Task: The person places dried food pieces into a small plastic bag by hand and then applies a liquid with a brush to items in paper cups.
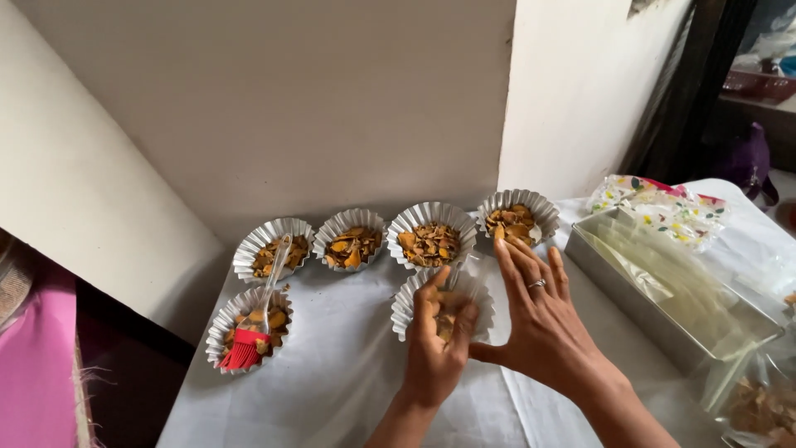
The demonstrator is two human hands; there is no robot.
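Fluted foil cup (477, 292) sits near the table's (348, 373) front; the left hand (435, 353) pinches orange-brown pieces inside it, while the right hand (539, 319), fingers spread, steadies its rim.

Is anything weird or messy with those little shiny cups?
One thing stands out: a red-headed brush lies across two cups at the left, its head in the front left cup and its clear handle reaching over the back left cup. The other cups sit upright with filling inside; no clear spill shows on the white cloth.
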